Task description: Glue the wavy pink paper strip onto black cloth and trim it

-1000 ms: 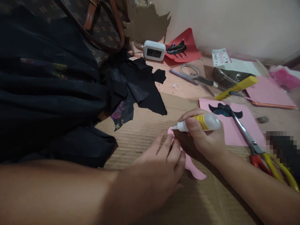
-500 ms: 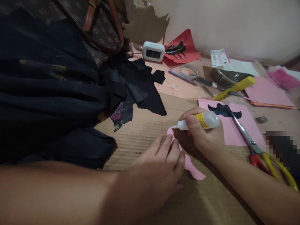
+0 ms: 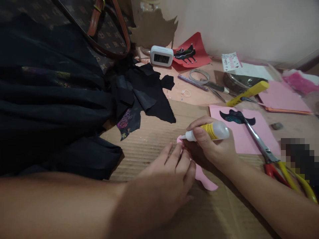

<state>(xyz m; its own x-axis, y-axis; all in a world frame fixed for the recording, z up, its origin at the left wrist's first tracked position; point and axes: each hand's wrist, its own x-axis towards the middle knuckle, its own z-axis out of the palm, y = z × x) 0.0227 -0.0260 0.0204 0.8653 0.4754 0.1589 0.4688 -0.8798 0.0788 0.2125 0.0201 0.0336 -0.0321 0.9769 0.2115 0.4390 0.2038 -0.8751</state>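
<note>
My right hand (image 3: 216, 144) is wrapped round a small white glue bottle (image 3: 219, 130) with a yellow label, tilted so its nozzle points left. The nozzle tip meets the upper end of a wavy pink paper cutout (image 3: 205, 179) on the cardboard. Lying flat over the cutout's middle, my left hand (image 3: 166, 179) presses it down with fingers spread. Part of the paper is hidden under those fingers. Beyond my right hand, scissors (image 3: 258, 139) with red and yellow handles rest on a pink sheet (image 3: 264, 139), their blades over a black fabric shape (image 3: 230, 117).
Corrugated cardboard (image 3: 139, 156) covers the work surface. Black fabric (image 3: 54, 109) and scraps (image 3: 154, 99) fill the left side. Behind stand a white digital clock (image 3: 161, 49) and a red sheet (image 3: 203, 49). A tape roll (image 3: 190, 78), yellow cutter (image 3: 249, 93) and pink papers (image 3: 284, 98) lie at the back right.
The glue bottle and my right hand have shifted slightly left and down, bringing the nozzle further onto the pink cutout's end. My left hand stays pressed on the paper.
</note>
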